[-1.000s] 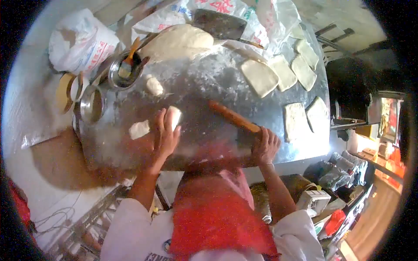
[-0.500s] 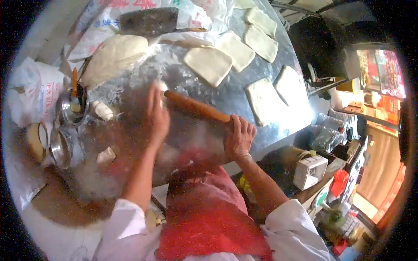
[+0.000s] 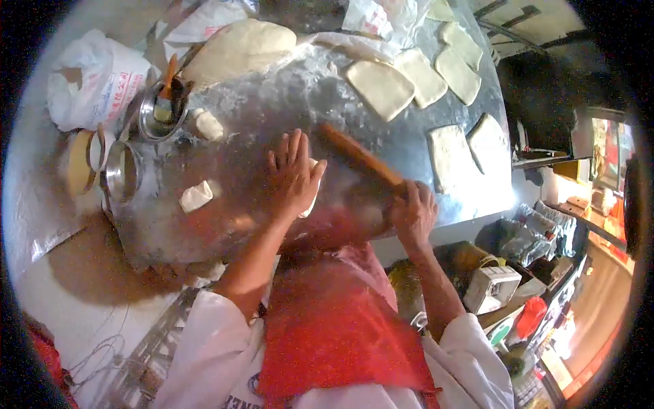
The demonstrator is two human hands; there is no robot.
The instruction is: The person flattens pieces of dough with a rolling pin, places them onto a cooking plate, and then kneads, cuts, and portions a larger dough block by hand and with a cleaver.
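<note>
My left hand (image 3: 294, 176) lies flat on a piece of dough (image 3: 312, 198), fingers stretched out and palm covering most of it. A pale edge of that dough shows beside the thumb and heel of the hand. My right hand (image 3: 413, 210) is wrapped around one end of a wooden rolling pin (image 3: 361, 155). The pin slants up and left over the metal worktop (image 3: 252, 146), its far end beyond my left hand. Two small folded dough pieces, one upper (image 3: 208, 125) and one lower (image 3: 196, 197), rest to the left.
A large dough mass (image 3: 242, 49) sits at the back. Several flattened dough sheets (image 3: 381, 88) lie at the right. On the left are a metal pot (image 3: 160, 129) with a brush (image 3: 167, 85), a metal ring-like container (image 3: 122, 174) and a white bag (image 3: 99, 82). The worktop's front edge is near my apron.
My left hand has come nearer my body and now presses flat on dough. The rolling pin's far end has moved away from that hand. My view has shifted left.
</note>
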